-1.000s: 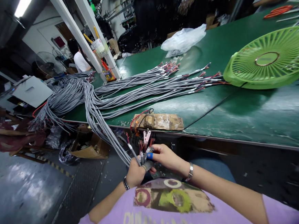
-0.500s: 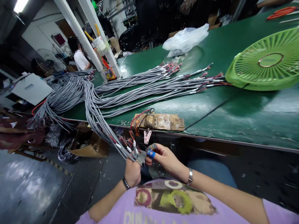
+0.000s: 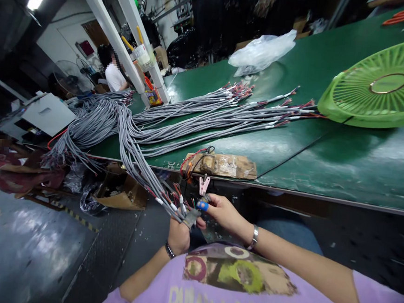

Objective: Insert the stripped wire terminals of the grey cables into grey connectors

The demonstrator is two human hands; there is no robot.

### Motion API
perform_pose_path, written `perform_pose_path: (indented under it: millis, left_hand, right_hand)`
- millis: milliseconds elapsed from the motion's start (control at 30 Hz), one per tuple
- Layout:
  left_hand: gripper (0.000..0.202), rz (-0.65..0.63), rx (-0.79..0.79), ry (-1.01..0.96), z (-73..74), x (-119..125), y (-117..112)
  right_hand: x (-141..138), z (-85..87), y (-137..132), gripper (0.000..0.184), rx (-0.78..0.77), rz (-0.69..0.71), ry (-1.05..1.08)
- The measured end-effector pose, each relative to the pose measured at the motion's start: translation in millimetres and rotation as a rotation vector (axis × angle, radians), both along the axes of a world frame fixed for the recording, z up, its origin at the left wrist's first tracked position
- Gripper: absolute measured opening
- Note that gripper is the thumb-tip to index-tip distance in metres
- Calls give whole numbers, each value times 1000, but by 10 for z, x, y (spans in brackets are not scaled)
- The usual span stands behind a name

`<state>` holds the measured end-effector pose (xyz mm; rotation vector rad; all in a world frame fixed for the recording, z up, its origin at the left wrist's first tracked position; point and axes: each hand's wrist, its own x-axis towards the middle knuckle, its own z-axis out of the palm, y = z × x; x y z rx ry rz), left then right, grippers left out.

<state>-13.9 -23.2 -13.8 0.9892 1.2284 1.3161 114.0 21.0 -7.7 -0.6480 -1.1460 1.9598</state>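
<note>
The person sits at the edge of the long green-topped workbench (image 3: 344,162), both hands low in front of the lilac shirt. The left hand (image 3: 178,233) is closed in a fist round the bundle of grey sheathed cables (image 3: 134,164), which droops off the bench edge down to it, its red and coloured wire ends (image 3: 175,197) fanning out just above the fist. The right hand (image 3: 222,212), one fingertip wrapped in blue tape (image 3: 203,206), has its fingers drawn together right at those wire ends; whether it nips one I cannot tell. Just above hangs a small pale clip (image 3: 204,185), under a taped wooden block (image 3: 225,165). Farther back lie a lime-green plastic fan grille (image 3: 378,90) and a crumpled clear plastic bag (image 3: 262,51).
</note>
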Motion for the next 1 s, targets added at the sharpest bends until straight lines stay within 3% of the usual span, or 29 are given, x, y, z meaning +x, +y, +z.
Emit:
perform_pose_path:
  millis: [267,767,1000]
  left_hand:
    - [23,176,-36,-190,6,43,51]
    - [26,84,-79,-58,-57,44,34]
    - [26,131,-82,-95,-49,58,47]
  right_hand:
    - [41,-6,-16,33,30,-32,-6]
    - [-2,74,87,35,23,116,-88]
    - [-1,66,31,35,-18,10,-115]
